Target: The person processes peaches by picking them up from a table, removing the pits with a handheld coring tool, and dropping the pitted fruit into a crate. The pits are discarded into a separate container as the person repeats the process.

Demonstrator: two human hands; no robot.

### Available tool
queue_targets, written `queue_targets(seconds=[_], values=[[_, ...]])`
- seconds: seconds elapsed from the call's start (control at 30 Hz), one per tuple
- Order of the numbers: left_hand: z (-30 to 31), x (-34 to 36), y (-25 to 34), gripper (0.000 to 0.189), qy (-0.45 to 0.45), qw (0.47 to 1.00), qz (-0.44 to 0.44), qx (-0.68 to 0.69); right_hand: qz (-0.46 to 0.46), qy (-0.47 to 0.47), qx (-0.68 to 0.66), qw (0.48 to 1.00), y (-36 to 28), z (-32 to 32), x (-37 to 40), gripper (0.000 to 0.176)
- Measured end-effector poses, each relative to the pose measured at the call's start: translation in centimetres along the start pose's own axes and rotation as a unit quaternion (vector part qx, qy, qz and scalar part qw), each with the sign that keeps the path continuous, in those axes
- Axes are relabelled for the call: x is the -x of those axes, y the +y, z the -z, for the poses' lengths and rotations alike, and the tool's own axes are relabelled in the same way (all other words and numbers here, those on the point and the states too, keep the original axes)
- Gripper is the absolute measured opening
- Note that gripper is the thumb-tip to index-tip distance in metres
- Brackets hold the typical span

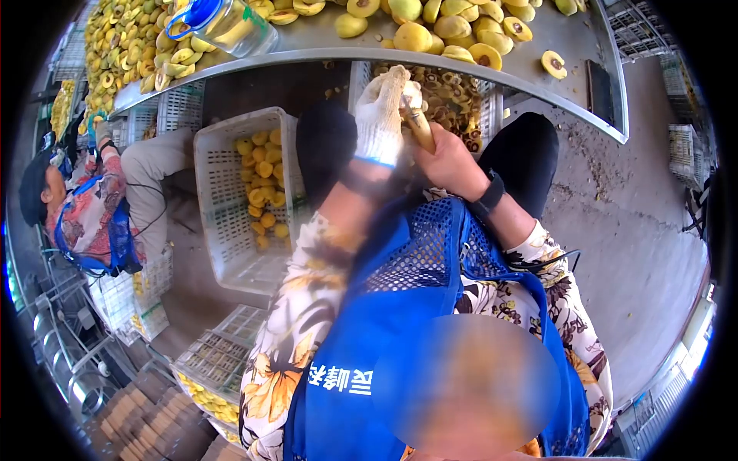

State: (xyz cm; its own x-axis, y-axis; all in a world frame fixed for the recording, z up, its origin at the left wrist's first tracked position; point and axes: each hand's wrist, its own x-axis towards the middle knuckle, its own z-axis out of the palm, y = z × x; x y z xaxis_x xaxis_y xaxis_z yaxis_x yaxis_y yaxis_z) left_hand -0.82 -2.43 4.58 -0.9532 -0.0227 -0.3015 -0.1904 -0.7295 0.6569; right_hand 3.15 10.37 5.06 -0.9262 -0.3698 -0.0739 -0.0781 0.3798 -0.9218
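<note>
My left hand point(381, 115), in a white knitted glove, is closed around a pale fruit piece point(413, 95), mostly hidden by the fingers. My bare right hand point(453, 160) grips the wooden handle of a tool point(419, 127), whose tip meets the fruit piece. Below both hands, a crate point(492, 115) holds many fruit pits and scraps point(450, 96). Beside my left knee, a white crate point(238, 253) contains several yellow fruit halves point(263, 177).
A metal table point(307, 54) carries heaped yellow fruit point(453, 27) and a blue-lidded clear jug point(231, 27). At the left sits another person point(88, 207). Stacked crates point(223, 353) stand at lower left. More crates point(688, 157) are at the far right.
</note>
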Motion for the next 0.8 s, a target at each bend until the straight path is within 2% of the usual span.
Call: queue_targets(seconds=[0.03, 0.1, 0.13, 0.2, 0.37, 0.4, 0.47, 0.5, 0.6, 0.67, 0.7, 0.73, 0.77, 0.8], values=[[0.4, -0.2, -0.3, 0.021, 0.005, 1.000, -0.020, 0.003, 0.002, -0.008, -0.006, 1.000, 0.2, -0.3, 0.0, 0.014], [1.1, -0.3, 0.7, 0.021, -0.003, 0.996, 0.087, 0.035, 0.005, -0.024, -0.017, 1.000, -0.1, -1.3, 0.0, 0.013], [1.1, -0.4, 0.9, 0.021, -0.008, 0.989, 0.139, 0.052, -0.059, -0.048, -0.062, 0.995, -0.5, -1.2, 0.1, 0.012], [0.8, -0.4, 0.5, 0.024, 0.010, 0.995, 0.097, -0.014, -0.185, -0.094, -0.149, 0.967, -1.5, -0.8, 0.4, 0.011], [1.0, -0.8, -0.4, 0.025, -0.018, 0.988, -0.014, -0.150, -0.224, -0.125, -0.248, 0.934, -0.4, -1.2, 0.7, 0.010], [1.0, -0.9, -0.6, 0.026, -0.023, 0.993, 0.036, -0.110, -0.227, -0.129, -0.257, 0.931, -0.4, -1.2, 0.7, 0.010], [1.1, -1.0, -0.5, 0.027, -0.033, 0.990, 0.132, -0.031, -0.255, -0.168, -0.362, 0.881, -0.6, -0.6, 0.6, 0.009], [0.6, -0.8, -0.3, 0.032, -0.008, 0.987, 0.158, -0.028, -0.266, -0.188, -0.413, 0.851, -0.7, -0.4, 0.5, 0.009], [1.3, -1.9, 0.3, 0.034, 0.036, 0.980, 0.187, 0.063, -0.247, -0.207, -0.536, 0.780, -0.7, -0.3, 0.7, 0.012], [4.5, -2.4, 2.7, 0.039, 0.061, 0.981, 0.151, 0.108, -0.159, -0.205, -0.630, 0.732, 0.1, 0.5, 0.9, 0.013], [6.7, -2.1, 4.1, 0.041, 0.028, 0.985, 0.105, 0.132, -0.172, -0.173, -0.622, 0.744, 0.8, 1.0, 0.8, 0.013], [7.8, -1.8, 5.8, 0.037, 0.111, 0.993, 0.034, 0.034, -0.181, -0.139, -0.613, 0.756, 1.4, 1.5, 0.4, 0.012], [9.9, -1.2, 7.4, 0.030, 0.092, 0.991, -0.030, -0.091, -0.216, -0.125, -0.471, 0.846, 1.1, 2.0, 0.2, 0.014], [12.1, -1.8, 7.8, 0.028, 0.202, 0.932, -0.146, -0.261, -0.225, -0.121, -0.222, 0.941, 2.2, 2.0, -0.1, 0.015]])
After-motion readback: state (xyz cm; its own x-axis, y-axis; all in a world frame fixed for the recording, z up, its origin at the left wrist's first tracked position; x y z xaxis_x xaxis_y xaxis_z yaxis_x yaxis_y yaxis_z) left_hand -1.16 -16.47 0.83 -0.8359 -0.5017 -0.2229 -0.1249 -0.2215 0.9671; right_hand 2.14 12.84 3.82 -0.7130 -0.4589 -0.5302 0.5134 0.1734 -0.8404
